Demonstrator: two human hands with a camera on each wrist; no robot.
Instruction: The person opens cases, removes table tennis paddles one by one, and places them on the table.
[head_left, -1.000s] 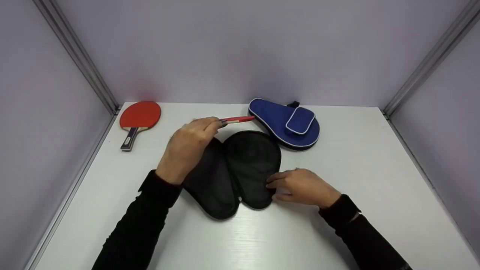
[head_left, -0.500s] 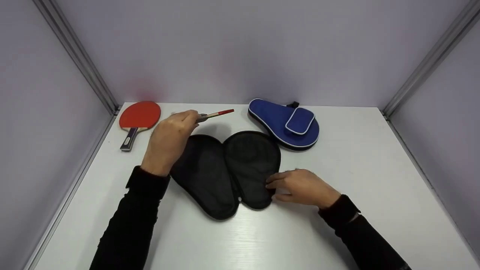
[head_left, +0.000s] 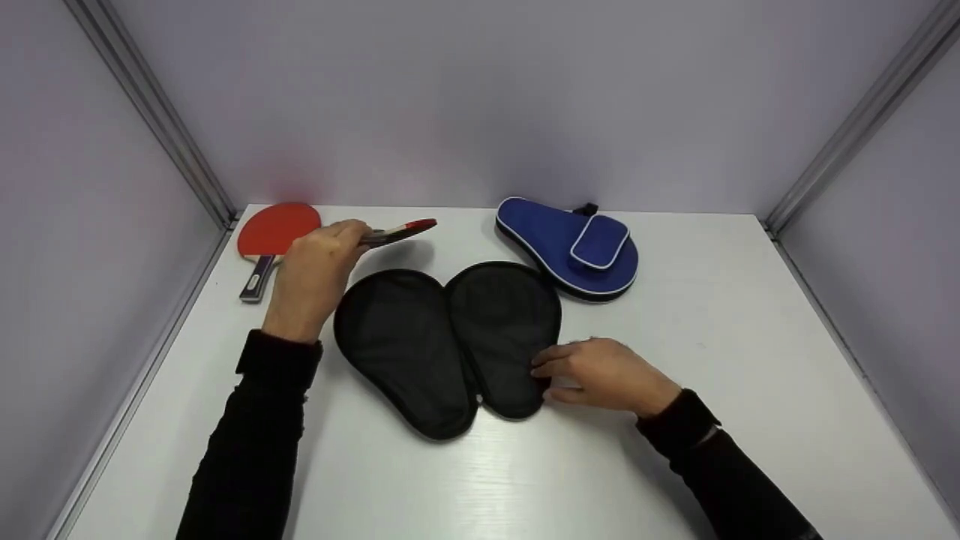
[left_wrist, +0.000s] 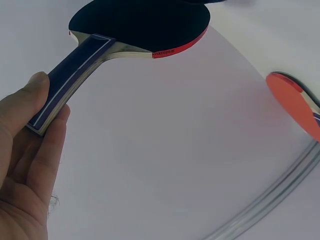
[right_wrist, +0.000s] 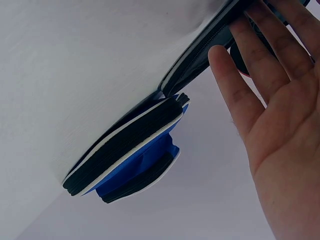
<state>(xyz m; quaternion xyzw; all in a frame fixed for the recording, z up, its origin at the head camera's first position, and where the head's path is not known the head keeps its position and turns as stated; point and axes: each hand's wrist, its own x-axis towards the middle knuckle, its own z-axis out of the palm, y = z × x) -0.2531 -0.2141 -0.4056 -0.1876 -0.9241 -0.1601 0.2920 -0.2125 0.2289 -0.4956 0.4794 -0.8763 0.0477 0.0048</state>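
Observation:
My left hand (head_left: 319,274) pinches a table tennis bat (left_wrist: 140,22) by its handle, thumb on one side and fingers on the other. In the head view the bat is seen nearly edge-on above the table, behind the left half of an unfolded black bat case (head_left: 405,352). The left wrist view shows its black face and red edge. Relaxed fingers of my right hand (head_left: 607,375) rest on the right half of the case near its narrow end. The right wrist view has the right palm (right_wrist: 290,135) with fingers extended at the case edge.
A second bat (head_left: 277,229), red side up, lies at the back left. Behind the black case on the right lies a closed blue bat case (head_left: 540,232) with white piping and a small pocket. Pale walls (head_left: 480,97) enclose the white table (head_left: 480,495).
My left hand has moved left with the bat, away from the blue case, uncovering the left half of the black case. The right hand has stayed in place.

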